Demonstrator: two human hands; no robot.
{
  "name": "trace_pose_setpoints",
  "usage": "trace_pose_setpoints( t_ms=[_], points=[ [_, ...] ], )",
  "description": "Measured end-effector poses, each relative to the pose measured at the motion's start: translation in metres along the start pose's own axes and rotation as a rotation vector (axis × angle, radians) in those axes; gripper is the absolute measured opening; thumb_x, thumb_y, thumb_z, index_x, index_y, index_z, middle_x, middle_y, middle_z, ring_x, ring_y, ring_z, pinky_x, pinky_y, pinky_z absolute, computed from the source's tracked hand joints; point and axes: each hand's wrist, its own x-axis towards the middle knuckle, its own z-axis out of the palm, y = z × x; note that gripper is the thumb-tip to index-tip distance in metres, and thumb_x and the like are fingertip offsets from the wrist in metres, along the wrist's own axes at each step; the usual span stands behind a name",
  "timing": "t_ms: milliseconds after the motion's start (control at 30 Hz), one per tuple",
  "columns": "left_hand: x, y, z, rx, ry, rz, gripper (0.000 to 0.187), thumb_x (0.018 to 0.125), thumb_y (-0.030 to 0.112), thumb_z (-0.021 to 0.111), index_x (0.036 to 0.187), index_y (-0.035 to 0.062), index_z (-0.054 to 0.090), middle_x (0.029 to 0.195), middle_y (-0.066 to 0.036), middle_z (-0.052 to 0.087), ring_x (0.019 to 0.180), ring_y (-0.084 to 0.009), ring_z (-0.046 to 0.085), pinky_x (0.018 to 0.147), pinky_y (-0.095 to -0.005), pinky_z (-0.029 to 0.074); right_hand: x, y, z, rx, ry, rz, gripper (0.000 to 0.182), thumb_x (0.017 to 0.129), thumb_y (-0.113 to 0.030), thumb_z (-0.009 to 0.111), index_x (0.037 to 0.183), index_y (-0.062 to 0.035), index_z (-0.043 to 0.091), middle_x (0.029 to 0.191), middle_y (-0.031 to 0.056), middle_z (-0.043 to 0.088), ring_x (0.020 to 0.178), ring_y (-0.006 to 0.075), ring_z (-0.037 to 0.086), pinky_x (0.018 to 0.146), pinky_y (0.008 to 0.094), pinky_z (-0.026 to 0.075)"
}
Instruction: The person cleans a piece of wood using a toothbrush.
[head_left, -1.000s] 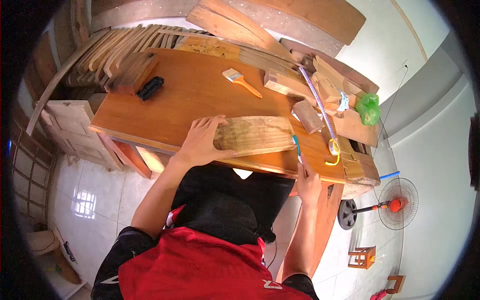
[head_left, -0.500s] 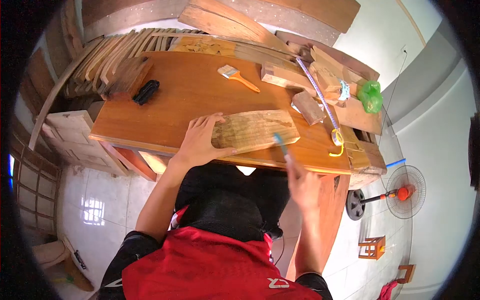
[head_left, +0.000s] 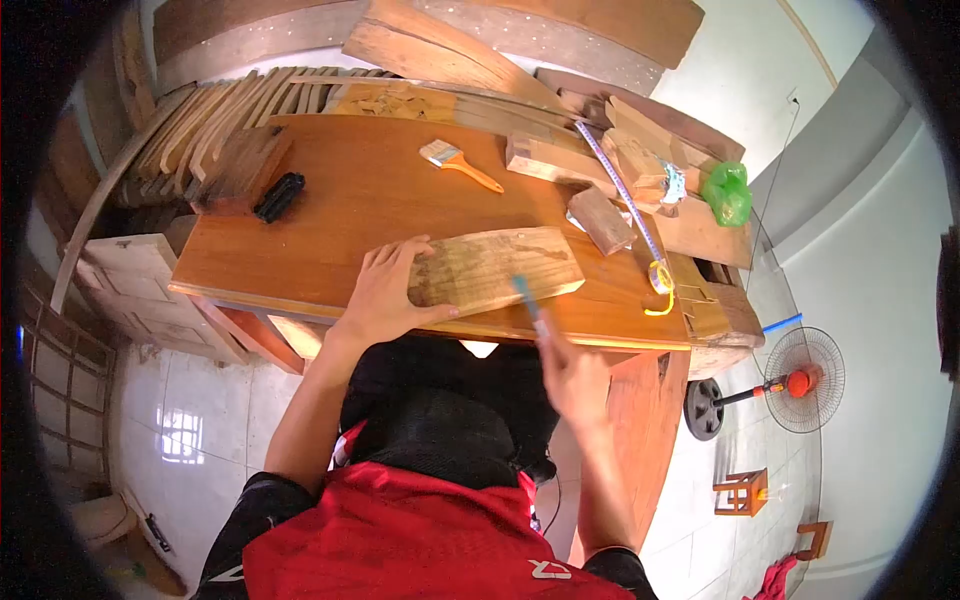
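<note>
A light wooden block lies near the front edge of the brown table. My left hand grips the block's left end, thumb along the front side and fingers over the top. In my right hand is a thin brush with a blue-green head, closed in the fingers, its head over the block's front part. Behind the block lies a paintbrush with an orange handle. To the right of the block is a small brown wood block.
A tape measure lies extended at the right, near a green plastic bag and wood pieces. A black object is at the back left. A fan stands on the floor at the right.
My right hand has moved left with the brush, whose head is now nearer the block's middle. The whole view has shifted slightly. My left hand still grips the block's left end.
</note>
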Motion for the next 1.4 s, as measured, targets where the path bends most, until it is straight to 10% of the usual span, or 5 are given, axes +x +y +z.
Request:
trace_pose_setpoints(
  t_ms=[233,300,867,1300,1400],
  points=[
    [-0.003,0.000,0.002,-0.001,-0.011,-0.004,0.087,0.075,0.052,0.093,0.140,0.0091,0.053,0.157,-0.017,0.057,0.145,-0.0395,0.050,0.124,-0.0525,0.031,0.028,0.046,-0.005,0.009,-0.007,0.288,0.036,0.110,-0.034,0.062,0.140,-0.0185,0.074,0.094,0.0267,0.076,0.085,0.0434,0.077,0.072,0.0523,0.059],
    [0.001,0.001,0.001,-0.021,-0.004,-0.007,0.087,0.076,0.052,0.093,0.140,0.0087,0.053,0.157,-0.017,0.056,0.146,-0.0396,0.049,0.125,-0.0522,0.030,0.022,0.041,0.010,0.067,0.158,-0.073,0.036,0.109,-0.032,0.062,0.139,-0.0167,0.074,0.100,0.0284,0.076,0.093,0.0459,0.076,0.077,0.0511,0.059],
    [-0.005,-0.001,0.004,-0.020,-0.010,0.013,0.088,0.076,0.053,0.092,0.141,0.0078,0.053,0.157,-0.018,0.056,0.146,-0.0392,0.049,0.123,-0.0504,0.032,0.103,0.075,-0.004,-0.033,-0.187,0.231,0.035,0.106,-0.047,0.064,0.134,-0.0316,0.077,0.098,0.0250,0.077,0.095,0.0479,0.074,0.086,0.0602,0.059],
    [-0.002,-0.006,0.008,-0.031,0.038,0.016,0.092,0.076,0.059,0.090,0.142,0.0052,0.054,0.154,-0.020,0.057,0.144,-0.0401,0.050,0.123,-0.0502,0.032,0.080,0.015,0.003,0.207,-0.135,-0.134,0.034,0.106,-0.045,0.064,0.129,-0.0270,0.080,0.083,0.0286,0.071,0.080,0.0489,0.073,0.074,0.0584,0.057],
    [-0.006,-0.002,0.006,-0.016,-0.003,0.027,0.092,0.077,0.061,0.089,0.141,0.0048,0.054,0.153,-0.020,0.057,0.143,-0.0397,0.051,0.123,-0.0501,0.032,0.107,0.029,-0.016,-0.101,-0.248,0.160,0.035,0.108,-0.046,0.060,0.130,-0.0271,0.080,0.084,0.0274,0.073,0.082,0.0480,0.074,0.076,0.0602,0.058]
  ],
)
